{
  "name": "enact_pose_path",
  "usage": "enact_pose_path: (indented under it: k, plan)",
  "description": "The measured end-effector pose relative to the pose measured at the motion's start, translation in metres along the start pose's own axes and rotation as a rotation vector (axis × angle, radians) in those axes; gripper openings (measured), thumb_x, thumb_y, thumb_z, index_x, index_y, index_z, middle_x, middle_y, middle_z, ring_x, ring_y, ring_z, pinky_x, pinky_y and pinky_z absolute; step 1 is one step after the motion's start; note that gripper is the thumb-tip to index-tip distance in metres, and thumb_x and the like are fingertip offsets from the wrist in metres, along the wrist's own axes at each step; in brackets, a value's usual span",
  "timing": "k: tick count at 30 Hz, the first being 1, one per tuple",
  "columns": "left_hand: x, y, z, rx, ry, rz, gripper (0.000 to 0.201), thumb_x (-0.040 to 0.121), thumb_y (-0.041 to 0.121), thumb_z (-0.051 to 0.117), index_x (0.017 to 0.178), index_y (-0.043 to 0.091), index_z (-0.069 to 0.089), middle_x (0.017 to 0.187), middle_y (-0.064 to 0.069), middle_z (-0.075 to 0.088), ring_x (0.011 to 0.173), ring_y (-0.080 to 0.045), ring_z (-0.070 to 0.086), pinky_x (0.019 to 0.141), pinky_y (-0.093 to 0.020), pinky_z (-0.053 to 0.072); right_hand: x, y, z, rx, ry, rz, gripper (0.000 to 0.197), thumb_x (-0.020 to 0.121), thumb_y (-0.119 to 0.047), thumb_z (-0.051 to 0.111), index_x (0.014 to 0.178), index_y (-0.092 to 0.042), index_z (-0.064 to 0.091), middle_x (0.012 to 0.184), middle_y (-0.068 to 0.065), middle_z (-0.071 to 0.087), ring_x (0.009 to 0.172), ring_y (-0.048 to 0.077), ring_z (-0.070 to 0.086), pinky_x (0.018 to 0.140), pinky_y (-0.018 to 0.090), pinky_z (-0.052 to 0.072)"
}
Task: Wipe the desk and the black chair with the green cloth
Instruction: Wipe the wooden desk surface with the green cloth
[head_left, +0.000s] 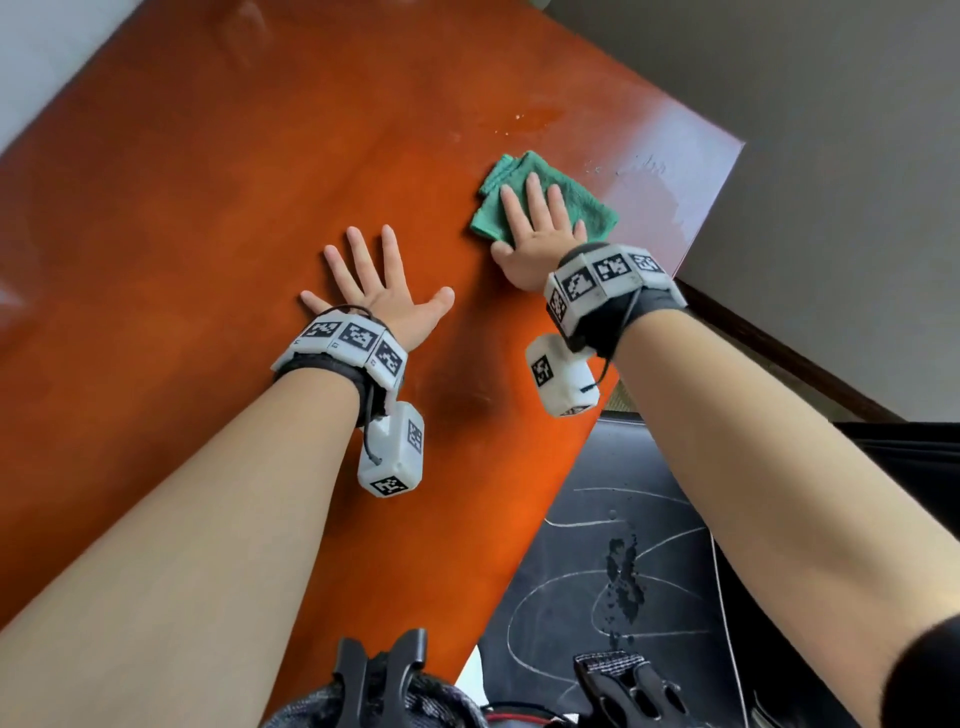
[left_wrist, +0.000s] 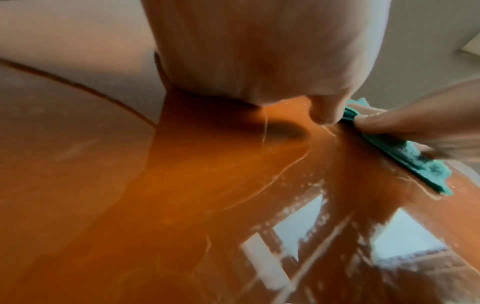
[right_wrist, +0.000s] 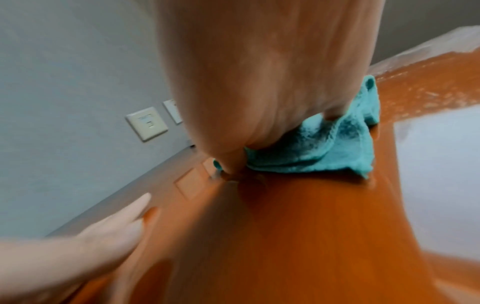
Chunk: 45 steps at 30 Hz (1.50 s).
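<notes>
Right hand (head_left: 537, 234) presses flat, fingers straight, on the soft, light green cloth (head_left: 587, 208) on the desk (head_left: 208, 208); left hand (head_left: 376, 291) lies spread beside the cloth.

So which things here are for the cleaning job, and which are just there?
For the job:
- green cloth, flat under the right hand
- desk, with wet patches
- black chair, marked and spotted
- left hand, flat on the desk

Just there:
- wall plates
- floor
</notes>
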<state>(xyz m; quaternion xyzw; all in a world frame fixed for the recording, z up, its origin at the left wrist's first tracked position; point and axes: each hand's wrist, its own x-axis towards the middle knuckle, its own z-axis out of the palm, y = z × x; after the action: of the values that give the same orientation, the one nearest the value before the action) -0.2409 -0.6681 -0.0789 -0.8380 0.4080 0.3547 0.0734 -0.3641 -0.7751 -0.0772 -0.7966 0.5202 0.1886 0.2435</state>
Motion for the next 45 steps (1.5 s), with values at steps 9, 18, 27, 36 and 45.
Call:
enact_pose_path:
  k: [9, 18, 27, 36, 45]
  plan:
    - [-0.001, 0.001, -0.001, 0.010, -0.010, -0.008, 0.090, 0.089, 0.068, 0.032, 0.145, 0.028, -0.026, 0.151, -0.004, -0.035, 0.139, -0.030, -0.030, 0.107, -0.063, -0.011, -0.049, 0.022, 0.011, -0.025, -0.127, -0.086, 0.063, 0.101, -0.036, 0.029, 0.151, -0.026, -0.008, 0.157, -0.001, -0.021, 0.145, 0.021, -0.017, 0.117, 0.049, 0.001]
    - [-0.003, 0.000, -0.002, 0.009, -0.009, 0.010, 0.091, 0.088, 0.069, 0.032, 0.145, 0.028, -0.025, 0.151, -0.005, -0.034, 0.139, -0.030, -0.029, 0.107, -0.063, -0.011, -0.084, 0.081, 0.027, -0.031, -0.122, -0.016, 0.065, 0.101, -0.040, 0.029, 0.150, -0.025, -0.009, 0.157, 0.001, -0.022, 0.145, 0.021, -0.017, 0.116, 0.045, 0.003]
    - [-0.003, 0.002, -0.002, 0.013, -0.017, 0.000, 0.092, 0.088, 0.069, 0.033, 0.145, 0.028, -0.026, 0.151, -0.005, -0.035, 0.139, -0.031, -0.030, 0.108, -0.063, -0.011, -0.001, 0.097, -0.004, 0.131, 0.152, 0.318, 0.071, 0.096, -0.049, 0.033, 0.151, -0.024, -0.003, 0.158, 0.002, -0.015, 0.146, 0.022, -0.013, 0.116, 0.049, -0.001]
    - [0.000, 0.001, -0.001, 0.009, -0.017, -0.003, 0.092, 0.088, 0.070, 0.032, 0.145, 0.028, -0.027, 0.151, -0.005, -0.035, 0.139, -0.030, -0.031, 0.107, -0.062, -0.012, 0.054, 0.117, -0.047, 0.307, 0.307, 0.389, 0.059, 0.098, -0.038, 0.029, 0.152, -0.020, 0.014, 0.160, 0.008, 0.000, 0.146, 0.028, -0.003, 0.118, 0.041, -0.005]
    - [0.000, 0.001, 0.000, 0.022, -0.010, 0.000, 0.093, 0.087, 0.071, 0.033, 0.144, 0.029, -0.027, 0.151, -0.005, -0.036, 0.139, -0.030, -0.031, 0.107, -0.063, -0.012, 0.034, 0.119, -0.042, 0.216, 0.278, 0.314, 0.063, 0.096, -0.043, 0.033, 0.152, -0.025, 0.010, 0.160, 0.002, -0.003, 0.147, 0.021, -0.004, 0.118, 0.045, 0.001]
